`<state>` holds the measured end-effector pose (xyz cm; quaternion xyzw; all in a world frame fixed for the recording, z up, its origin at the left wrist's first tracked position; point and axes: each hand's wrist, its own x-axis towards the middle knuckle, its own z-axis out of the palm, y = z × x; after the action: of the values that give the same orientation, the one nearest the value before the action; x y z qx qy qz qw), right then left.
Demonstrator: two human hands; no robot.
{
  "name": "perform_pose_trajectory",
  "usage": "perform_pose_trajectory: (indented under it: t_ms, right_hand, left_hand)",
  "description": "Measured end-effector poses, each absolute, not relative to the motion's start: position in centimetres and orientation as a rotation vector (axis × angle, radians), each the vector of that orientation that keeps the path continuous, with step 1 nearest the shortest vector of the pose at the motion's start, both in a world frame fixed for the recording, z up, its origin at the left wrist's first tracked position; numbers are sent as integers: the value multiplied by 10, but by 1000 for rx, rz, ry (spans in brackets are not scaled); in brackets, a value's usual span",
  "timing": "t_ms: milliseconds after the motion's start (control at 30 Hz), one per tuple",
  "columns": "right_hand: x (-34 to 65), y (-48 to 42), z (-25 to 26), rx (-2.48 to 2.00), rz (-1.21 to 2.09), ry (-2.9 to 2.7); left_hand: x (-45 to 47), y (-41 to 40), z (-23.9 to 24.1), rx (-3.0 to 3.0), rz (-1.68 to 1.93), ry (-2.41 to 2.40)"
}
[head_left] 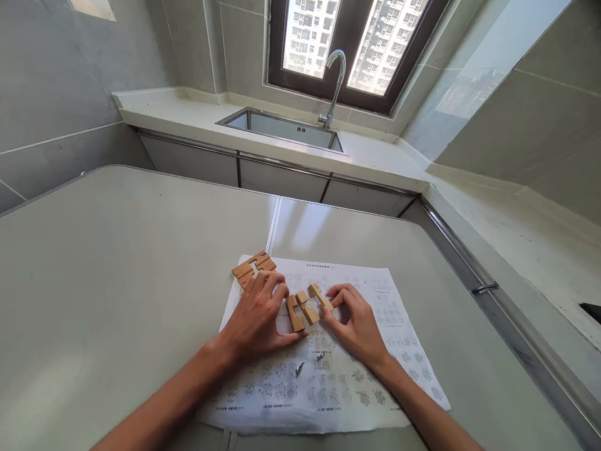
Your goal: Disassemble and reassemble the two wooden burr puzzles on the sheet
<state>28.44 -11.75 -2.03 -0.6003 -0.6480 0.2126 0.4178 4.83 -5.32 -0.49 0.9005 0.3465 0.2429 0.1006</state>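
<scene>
My left hand (259, 313) has its fingertips and thumb at opposite ends of a notched wooden puzzle piece (294, 314). A second notched piece (308, 309) lies slanted just right of it, between my hands. My right hand (353, 318) pinches a third wooden puzzle piece (321, 297) between thumb and fingers. Beyond my left hand, several more wooden pieces (253, 264) lie side by side with cut-outs in them, partly covered by my fingers. A printed sheet (342, 401) with rows of small line drawings lies under both hands.
The sheet rests on a pale table (117, 282) with a seam (274, 224) down its middle. Past the far edge, a counter (178, 113) holds a sink (291, 128) with a tall faucet (335, 88) below a window. Another counter (507, 232) runs along the right.
</scene>
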Motion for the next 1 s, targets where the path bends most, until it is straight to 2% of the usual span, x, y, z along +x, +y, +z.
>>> perform_pose_trajectory:
  t_ms: [567,1000]
  right_hand:
    - [280,-123,-25,-1403,345,-1928]
    - [278,-125,-20,-1189,421,-2110]
  left_hand:
    - [49,-57,-9,2696,758,931]
    - [49,-58,-6,2687,733,767]
